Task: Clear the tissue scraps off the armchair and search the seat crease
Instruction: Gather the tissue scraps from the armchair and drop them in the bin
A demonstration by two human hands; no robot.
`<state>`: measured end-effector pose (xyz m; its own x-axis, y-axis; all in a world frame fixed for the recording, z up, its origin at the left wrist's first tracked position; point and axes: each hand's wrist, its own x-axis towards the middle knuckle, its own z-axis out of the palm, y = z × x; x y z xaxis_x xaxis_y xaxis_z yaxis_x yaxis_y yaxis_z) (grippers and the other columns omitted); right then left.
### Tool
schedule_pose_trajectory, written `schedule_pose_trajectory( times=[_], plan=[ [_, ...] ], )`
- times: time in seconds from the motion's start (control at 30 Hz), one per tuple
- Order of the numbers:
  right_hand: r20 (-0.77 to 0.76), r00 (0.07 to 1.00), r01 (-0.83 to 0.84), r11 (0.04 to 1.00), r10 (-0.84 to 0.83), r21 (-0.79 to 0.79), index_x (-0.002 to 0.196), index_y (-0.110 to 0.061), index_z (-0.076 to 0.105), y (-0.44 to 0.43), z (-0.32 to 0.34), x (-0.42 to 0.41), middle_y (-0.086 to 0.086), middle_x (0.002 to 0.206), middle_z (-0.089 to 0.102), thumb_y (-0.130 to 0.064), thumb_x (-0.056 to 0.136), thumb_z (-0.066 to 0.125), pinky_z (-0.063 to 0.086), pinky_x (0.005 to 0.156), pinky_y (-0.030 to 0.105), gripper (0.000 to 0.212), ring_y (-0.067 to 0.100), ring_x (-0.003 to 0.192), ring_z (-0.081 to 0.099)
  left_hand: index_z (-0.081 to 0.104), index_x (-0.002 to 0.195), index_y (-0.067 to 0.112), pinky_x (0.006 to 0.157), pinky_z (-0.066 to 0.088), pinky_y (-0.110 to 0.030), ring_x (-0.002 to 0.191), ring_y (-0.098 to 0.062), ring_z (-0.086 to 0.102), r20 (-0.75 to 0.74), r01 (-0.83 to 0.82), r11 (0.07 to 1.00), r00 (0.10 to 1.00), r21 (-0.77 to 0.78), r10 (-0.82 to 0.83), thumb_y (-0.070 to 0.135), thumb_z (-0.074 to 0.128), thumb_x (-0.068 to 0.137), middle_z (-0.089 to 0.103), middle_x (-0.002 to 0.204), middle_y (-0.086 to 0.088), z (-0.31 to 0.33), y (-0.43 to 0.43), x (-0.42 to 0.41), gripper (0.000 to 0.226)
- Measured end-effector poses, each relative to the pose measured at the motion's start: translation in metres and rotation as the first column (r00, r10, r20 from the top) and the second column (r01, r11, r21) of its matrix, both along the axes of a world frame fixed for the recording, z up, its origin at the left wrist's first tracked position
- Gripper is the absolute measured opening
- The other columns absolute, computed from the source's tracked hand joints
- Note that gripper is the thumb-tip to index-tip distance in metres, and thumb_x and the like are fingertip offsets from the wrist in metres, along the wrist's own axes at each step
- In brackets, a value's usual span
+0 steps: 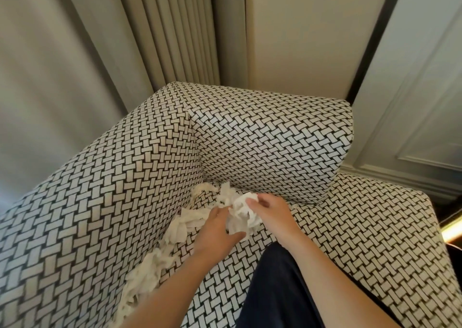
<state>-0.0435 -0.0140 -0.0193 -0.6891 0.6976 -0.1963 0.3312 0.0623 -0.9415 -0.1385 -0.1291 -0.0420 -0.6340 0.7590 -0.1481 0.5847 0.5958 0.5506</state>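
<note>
head view, looking down into a corner of an armchair [275, 140] upholstered in a black-and-white basket-weave fabric. the left hand [215, 230] and right hand [270, 215] meet over the seat [362, 227], close to the back corner, with a tissue wad [241, 215] bunched between them. the left hand's fingers are curled round the wad from the near side, thumb pressed against its lower edge. the right hand grips the wad from the far side, thumb and fingers bent over its top. loose tissue scraps [180, 227], white and torn into strips, lie in a ragged line along the seat crease [200, 197] where the seat meets the armrest [100, 190] at the left of the view; the line runs from the back corner toward the lower edge of the view. a few strips rest at the foot of the backrest [262, 127], just behind the hands. a dark blue trouser leg [282, 290] lies on the seat beneath the right forearm. pleated beige curtain [50, 77] hangs behind the chair; pale wall panelling [425, 102] stands to the right.
</note>
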Motion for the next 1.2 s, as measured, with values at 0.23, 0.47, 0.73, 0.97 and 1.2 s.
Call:
schedule_pose_trajectory(
  times=[0.23, 0.47, 0.73, 0.97, 1.2],
  plan=[
    [-0.062, 0.991, 0.112, 0.987, -0.12, -0.117, 0.097, -0.011, 0.065, 0.004, -0.001, 0.0, 0.004, 0.085, 0.066, -0.026, 0.094, 0.054, 0.044, 0.057, 0.015, 0.019, 0.008, 0.068, 0.057, 0.06, 0.12, 0.018, 0.071, 0.047, -0.02, 0.086, -0.006, 0.054, -0.075, -0.08, 0.997, 0.994, 0.019, 0.081, 0.032, 0.051, 0.094, 0.045, 0.12, 0.008, -0.01, -0.005, -0.001, 0.031],
    [-0.102, 0.951, 0.273, 0.946, -0.293, -0.175, 0.095, -0.011, 0.061, 0.009, -0.005, 0.002, 0.013, 0.094, 0.064, -0.025, 0.094, 0.051, 0.045, 0.069, 0.027, 0.016, 0.015, 0.075, 0.054, 0.061, 0.12, 0.013, 0.073, 0.051, -0.023, 0.08, -0.008, 0.054, -0.025, -0.152, 0.984, 0.988, 0.095, 0.155, 0.03, 0.053, 0.094, 0.044, 0.113, 0.012, -0.013, -0.021, -0.01, 0.032],
    [-0.131, 0.938, 0.3, 0.942, -0.32, -0.151, 0.098, -0.011, 0.062, 0.008, -0.003, 0.005, 0.008, 0.094, 0.065, -0.022, 0.093, 0.054, 0.046, 0.07, 0.025, 0.014, 0.014, 0.078, 0.058, 0.06, 0.119, 0.013, 0.061, 0.052, -0.034, 0.059, -0.014, 0.054, 0.069, -0.235, 0.949, 0.972, 0.209, 0.225, 0.023, 0.053, 0.094, 0.054, 0.084, 0.018, 0.009, -0.027, -0.012, 0.027],
    [-0.188, 0.895, 0.373, 0.91, -0.404, -0.182, 0.077, -0.003, 0.059, 0.002, 0.01, 0.011, 0.005, 0.068, 0.053, -0.019, 0.088, 0.056, 0.036, 0.064, 0.032, 0.019, 0.016, 0.066, 0.044, 0.059, 0.119, 0.013, 0.053, 0.045, -0.013, 0.06, -0.004, 0.055, 0.017, -0.246, 0.955, 0.969, 0.164, 0.247, 0.026, 0.055, 0.093, 0.061, 0.112, 0.0, 0.014, -0.036, -0.018, 0.03],
    [-0.212, 0.904, 0.327, 0.921, -0.37, -0.214, 0.087, -0.005, 0.064, -0.001, 0.014, 0.016, 0.007, 0.08, 0.061, -0.018, 0.088, 0.057, 0.042, 0.064, 0.029, 0.015, 0.019, 0.071, 0.052, 0.068, 0.086, 0.017, 0.107, 0.034, -0.033, 0.129, -0.007, 0.037, 0.094, -0.192, 0.941, 0.981, 0.278, 0.172, 0.023, 0.063, 0.087, 0.045, 0.136, 0.017, 0.025, -0.031, -0.018, 0.009]
  ],
)
